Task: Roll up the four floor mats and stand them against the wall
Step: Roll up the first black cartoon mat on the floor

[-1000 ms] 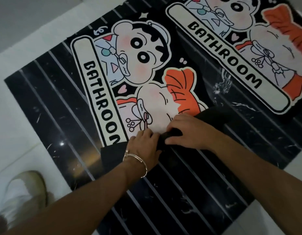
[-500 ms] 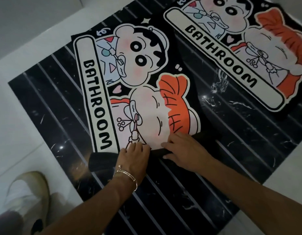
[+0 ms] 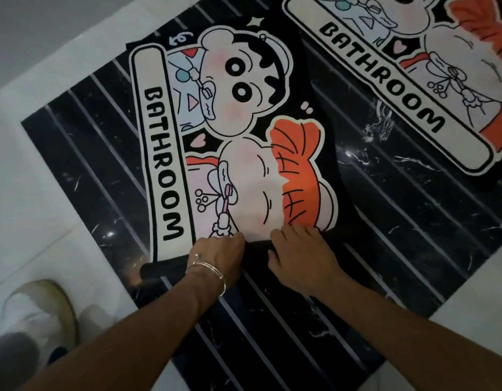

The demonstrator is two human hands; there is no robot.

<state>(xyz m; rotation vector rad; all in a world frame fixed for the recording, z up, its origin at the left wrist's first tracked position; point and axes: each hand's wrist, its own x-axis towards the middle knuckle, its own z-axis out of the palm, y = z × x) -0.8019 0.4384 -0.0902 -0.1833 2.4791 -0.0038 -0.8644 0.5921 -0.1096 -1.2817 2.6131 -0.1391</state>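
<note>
The mat lies flat on the floor, printed side up: a cartoon child, an orange patch and the word BATHROOM down its left border. Its near edge is turned over into a thin dark roll, and that is where both hands are. The far end of the mat reaches up towards the pale tiles at the top.

The left hand sits on the roll near its middle, fingers curled down over it, with the fingertips touching the printed face just beyond. The right hand is just beside it, a narrow gap apart. Its fingers are laid over the top of the roll below the orange patch and its thumb is on the near side, so it pinches the rolled edge. Both hands are clamped on the same edge of the mat. The roll sticks out past the left hand, its dark end showing. A thin bracelet circles the left wrist.

Under the mat is a glossy black floor panel with pale stripes, set among white tiles. A second mat with the same print lies flat to the upper right, well apart from the hands and cut off by the frame. A pale shoe stands on the tiles at the lower left, beside the left forearm.
</note>
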